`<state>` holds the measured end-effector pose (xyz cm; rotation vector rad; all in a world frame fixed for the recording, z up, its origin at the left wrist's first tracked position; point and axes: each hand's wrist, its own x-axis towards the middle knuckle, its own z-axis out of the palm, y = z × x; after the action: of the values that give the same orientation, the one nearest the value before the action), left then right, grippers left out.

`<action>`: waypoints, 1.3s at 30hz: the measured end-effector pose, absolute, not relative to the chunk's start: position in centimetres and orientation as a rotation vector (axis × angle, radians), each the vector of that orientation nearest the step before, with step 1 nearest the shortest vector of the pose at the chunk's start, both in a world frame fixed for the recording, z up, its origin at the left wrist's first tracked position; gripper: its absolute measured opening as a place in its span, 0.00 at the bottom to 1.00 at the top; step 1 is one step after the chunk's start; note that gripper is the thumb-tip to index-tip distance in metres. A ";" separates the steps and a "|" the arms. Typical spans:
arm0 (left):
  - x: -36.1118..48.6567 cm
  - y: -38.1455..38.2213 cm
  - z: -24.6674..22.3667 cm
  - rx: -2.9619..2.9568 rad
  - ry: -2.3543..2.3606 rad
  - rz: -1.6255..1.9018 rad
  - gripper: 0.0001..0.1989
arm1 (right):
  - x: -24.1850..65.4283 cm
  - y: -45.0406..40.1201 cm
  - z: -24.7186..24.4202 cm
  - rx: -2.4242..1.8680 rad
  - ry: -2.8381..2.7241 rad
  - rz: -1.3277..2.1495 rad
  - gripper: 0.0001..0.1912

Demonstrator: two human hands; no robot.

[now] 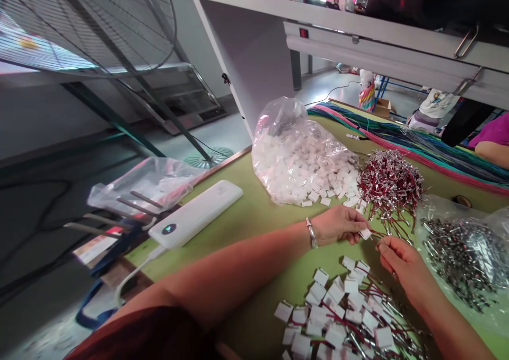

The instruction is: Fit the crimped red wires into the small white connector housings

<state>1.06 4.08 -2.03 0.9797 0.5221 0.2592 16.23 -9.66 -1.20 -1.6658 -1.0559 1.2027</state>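
Note:
My left hand (340,225), with a bracelet at the wrist, pinches a small white connector (365,234). Just to the right, my right hand (401,262) has its fingers closed on a thin dark red wire (377,235) that runs to that connector. Below both hands lies a pile of white connectors with wires (334,312). Behind them stands an open clear bag of white connectors (294,158), some spilled at its mouth. A heap of red wires with silvery ends (392,182) sits beyond my right hand.
A clear bag of small metal parts (465,259) lies at the right. Long coloured wires (397,142) cross the green table's (238,217) far side. A white power bank (199,211) with a cable rests at the left, near a fan (87,26). Other people show at the far right.

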 end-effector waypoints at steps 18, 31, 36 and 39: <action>0.8 3.7 -1.2 1.199 0.501 0.174 0.13 | 16.5 -10.0 -1.1 -1.823 -1.269 0.971 0.18; 0.8 2.4 -2.3 1.347 0.542 0.042 0.10 | 16.3 -10.9 -2.8 -1.840 -1.532 0.798 0.18; 0.5 2.9 -1.8 1.099 0.332 0.117 0.21 | 16.6 -10.8 -2.2 -1.688 -1.414 0.960 0.20; 0.5 3.0 -1.6 1.043 0.291 0.112 0.23 | 16.5 -10.6 -1.9 -1.630 -1.412 0.954 0.21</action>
<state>0.46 2.96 -1.63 1.0431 0.2905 0.1118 16.52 -10.65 -1.87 -1.6299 -1.4117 0.9541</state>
